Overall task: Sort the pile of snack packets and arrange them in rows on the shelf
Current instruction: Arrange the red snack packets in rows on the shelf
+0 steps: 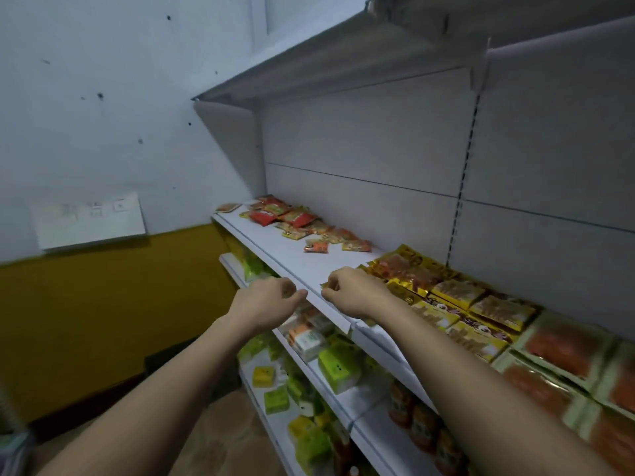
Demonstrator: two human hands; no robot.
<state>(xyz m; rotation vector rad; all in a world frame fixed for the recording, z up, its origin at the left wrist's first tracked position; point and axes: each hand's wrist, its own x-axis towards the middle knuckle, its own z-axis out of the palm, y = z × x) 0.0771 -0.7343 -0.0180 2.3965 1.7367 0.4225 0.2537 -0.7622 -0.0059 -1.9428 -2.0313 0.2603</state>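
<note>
A loose pile of small red, orange and yellow snack packets (302, 223) lies at the far left end of the white shelf (275, 250). Gold and yellow packets (446, 297) sit in rows on the shelf's right part, with larger orange packets (563, 352) beyond them. My right hand (350, 292) is at the shelf's front edge, fingers curled, pinching the corner of a small gold packet (323, 286). My left hand (275, 298) hovers just off the shelf edge, fingers curled; whether it holds anything is unclear.
An upper shelf (309, 67) overhangs this one. Lower shelves (347, 396) hold green and yellow boxes, white packs and orange jars. A white wall with a yellow lower band (103, 304) stands to the left, with a socket panel (89, 219).
</note>
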